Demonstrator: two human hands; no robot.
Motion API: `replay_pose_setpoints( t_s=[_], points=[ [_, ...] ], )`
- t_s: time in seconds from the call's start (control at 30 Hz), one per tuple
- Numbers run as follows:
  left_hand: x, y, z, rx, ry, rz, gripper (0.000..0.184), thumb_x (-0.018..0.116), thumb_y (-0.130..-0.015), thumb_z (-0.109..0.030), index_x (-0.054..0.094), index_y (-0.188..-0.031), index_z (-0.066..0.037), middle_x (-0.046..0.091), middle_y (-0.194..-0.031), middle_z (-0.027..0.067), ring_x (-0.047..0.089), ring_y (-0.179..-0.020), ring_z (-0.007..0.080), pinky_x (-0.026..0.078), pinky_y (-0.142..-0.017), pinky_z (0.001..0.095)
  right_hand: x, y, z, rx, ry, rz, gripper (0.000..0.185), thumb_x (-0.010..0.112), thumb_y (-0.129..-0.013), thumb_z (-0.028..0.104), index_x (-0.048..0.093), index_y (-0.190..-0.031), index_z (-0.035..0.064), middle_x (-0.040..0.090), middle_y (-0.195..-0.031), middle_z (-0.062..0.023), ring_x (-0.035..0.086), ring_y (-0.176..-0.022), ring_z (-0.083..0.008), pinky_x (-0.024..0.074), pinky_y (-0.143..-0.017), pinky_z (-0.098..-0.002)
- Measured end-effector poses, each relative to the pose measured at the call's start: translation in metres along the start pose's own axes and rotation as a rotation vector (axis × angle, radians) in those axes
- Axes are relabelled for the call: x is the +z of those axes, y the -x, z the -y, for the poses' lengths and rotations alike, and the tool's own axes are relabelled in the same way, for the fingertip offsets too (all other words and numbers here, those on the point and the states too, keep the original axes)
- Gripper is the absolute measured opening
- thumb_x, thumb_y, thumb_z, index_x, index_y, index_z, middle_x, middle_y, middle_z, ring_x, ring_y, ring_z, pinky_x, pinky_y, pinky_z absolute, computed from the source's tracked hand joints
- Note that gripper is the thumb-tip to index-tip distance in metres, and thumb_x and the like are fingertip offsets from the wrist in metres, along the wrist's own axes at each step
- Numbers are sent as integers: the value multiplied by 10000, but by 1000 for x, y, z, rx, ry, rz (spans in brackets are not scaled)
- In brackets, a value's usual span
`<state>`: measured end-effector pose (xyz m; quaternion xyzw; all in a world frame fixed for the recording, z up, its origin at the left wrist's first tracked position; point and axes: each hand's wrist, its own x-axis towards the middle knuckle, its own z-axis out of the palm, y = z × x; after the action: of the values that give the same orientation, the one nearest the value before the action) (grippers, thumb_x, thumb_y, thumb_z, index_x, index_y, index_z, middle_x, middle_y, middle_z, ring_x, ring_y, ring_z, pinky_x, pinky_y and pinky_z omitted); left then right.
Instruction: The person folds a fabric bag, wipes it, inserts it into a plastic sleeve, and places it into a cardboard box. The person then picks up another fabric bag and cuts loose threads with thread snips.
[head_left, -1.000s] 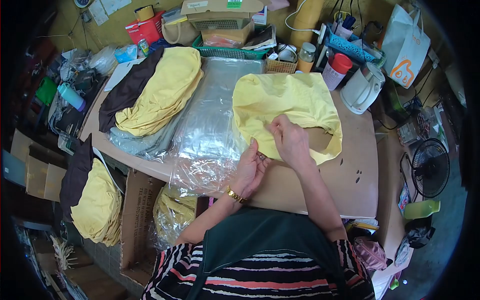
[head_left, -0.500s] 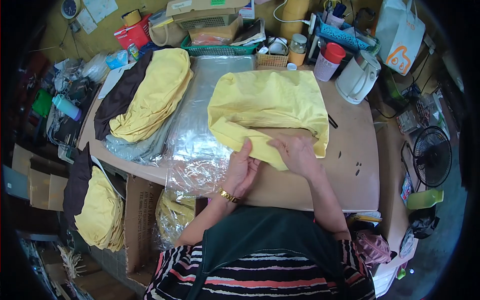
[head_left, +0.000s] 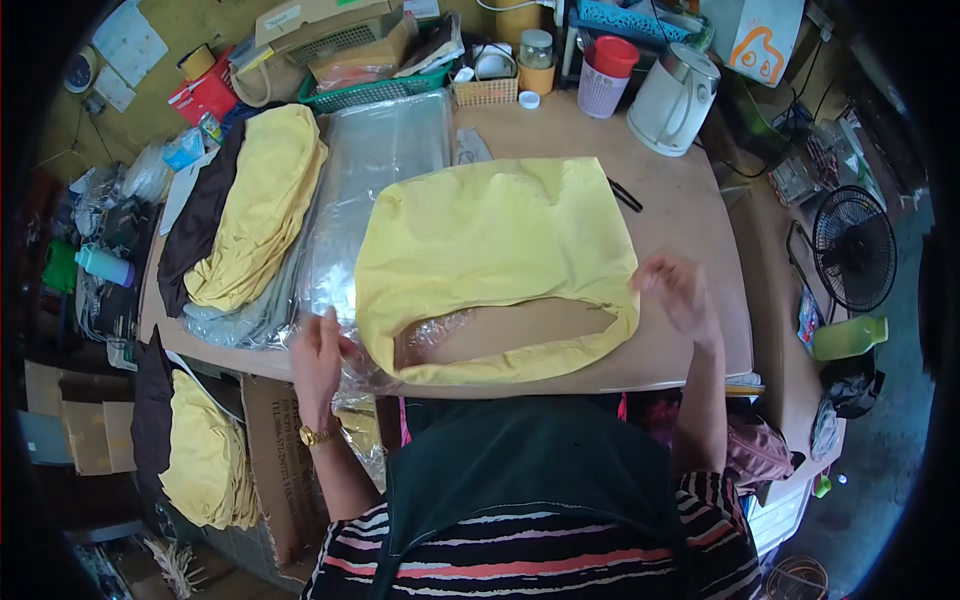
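Note:
A yellow fabric piece [head_left: 490, 230], shaped like a soft bag with a wide oval opening and a band along its lower side, lies spread before me. Left of the opening, my left hand [head_left: 318, 360] hovers over the table's near edge, apart from the fabric, with fingers loosely extended and nothing in them. At the fabric's right edge is my right hand [head_left: 678, 292], its fingers bent and apart; the fingertips are close to the cloth, and contact is hard to make out. Clear plastic sheets [head_left: 390, 140] lie partly under the fabric's left side.
Folded yellow and dark brown fabric [head_left: 262, 205] is stacked at the table's left. More yellow pieces [head_left: 205, 455] hang by a cardboard box [head_left: 275, 460]. A white kettle [head_left: 675, 100], a lidded cup [head_left: 607, 80] and a black pen-like item [head_left: 625, 195] are on the table [head_left: 690, 220]. A fan [head_left: 853, 248] stands right.
Both hands have left the fabric's lower band and moved apart, left and right. The fabric now lies flatter and nearer, its opening spread wide. The camera view has shifted.

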<state>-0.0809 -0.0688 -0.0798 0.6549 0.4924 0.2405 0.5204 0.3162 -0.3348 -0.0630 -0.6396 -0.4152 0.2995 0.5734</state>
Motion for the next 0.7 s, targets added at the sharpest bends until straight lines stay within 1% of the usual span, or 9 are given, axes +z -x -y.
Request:
replay_pose_setpoints(
  t_s=[0.03, 0.1, 0.17, 0.2, 0.3, 0.33, 0.4, 0.5, 0.7],
  points=[
    [0, 0, -12, 227, -361, -228, 342, 589, -945, -322, 606, -989, 17, 660, -793, 99, 637, -660, 181, 491, -577, 308, -2, -4, -6, 10, 1, 2, 368, 733, -809, 265, 572, -1001, -3, 602, -742, -104, 605, -747, -182, 474, -686, -334],
    [23, 0, -26, 331, -248, -239, 204, 651, -887, -171, 586, -857, 21, 625, -707, 84, 615, -634, 164, 470, -572, 322, 1, -13, -18, -50, 644, -331, 329, 725, -817, 200, 542, -1013, 10, 566, -765, -68, 534, -692, -132, 446, -635, -276],
    [34, -8, -20, 461, -518, 70, 170, 690, -827, -154, 616, -835, -1, 633, -715, 91, 611, -628, 180, 480, -597, 320, 7, -18, -21, 91, 639, -191, 312, 724, -817, 173, 541, -1010, 9, 572, -805, -61, 534, -708, -119, 447, -637, -266],
    [29, -10, -25, 255, -579, 209, 180, 731, -771, -154, 638, -841, -17, 642, -736, 97, 616, -647, 212, 487, -632, 326, 9, -19, -21, 224, 634, -55, 298, 723, -816, 146, 539, -1006, 9, 577, -845, -54, 534, -724, -105, 449, -639, -255],
    [-1, -32, -19, 355, -475, 102, 235, 748, -756, -167, 653, -914, -21, 666, -817, 110, 638, -727, 232, 498, -672, 332, -12, -19, -27, 173, 460, -94, 279, 730, -818, 133, 543, -990, 16, 570, -843, -27, 549, -744, -95, 453, -665, -231],
    [3, -38, -30, 416, -579, -143, 327, 763, -746, -184, 652, -1004, -18, 673, -920, 123, 640, -815, 229, 503, -714, 331, -12, -28, -30, 174, 461, -91, 279, 730, -818, 133, 543, -990, 16, 570, -843, -27, 549, -744, -95, 453, -665, -231],
    [17, -61, -48, 624, -410, -169, 436, 782, -739, -207, 638, -1104, -19, 664, -1010, 132, 635, -907, 231, 504, -764, 331, -14, -63, -40, -174, 320, -299, 323, 729, -835, 165, 570, -1073, 16, 601, -847, -28, 562, -743, -81, 458, -682, -226],
    [38, -96, -55, 723, -416, -107, 441, 780, -754, -220, 646, -1126, -23, 658, -1046, 136, 630, -976, 236, 494, -815, 328, 3, -110, -42, -192, 83, -279, 365, 707, -868, 203, 589, -1161, 20, 627, -851, -21, 539, -719, -57, 444, -670, -214],
    [54, -134, -45, 705, -180, 65, 347, 764, -780, -224, 690, -1050, -20, 656, -1074, 140, 633, -992, 241, 495, -826, 325, 20, -136, -45, -33, 235, -198, 317, 679, -896, 244, 651, -1058, -27, 646, -805, -2, 530, -708, -41, 437, -642, -208]
  ],
)
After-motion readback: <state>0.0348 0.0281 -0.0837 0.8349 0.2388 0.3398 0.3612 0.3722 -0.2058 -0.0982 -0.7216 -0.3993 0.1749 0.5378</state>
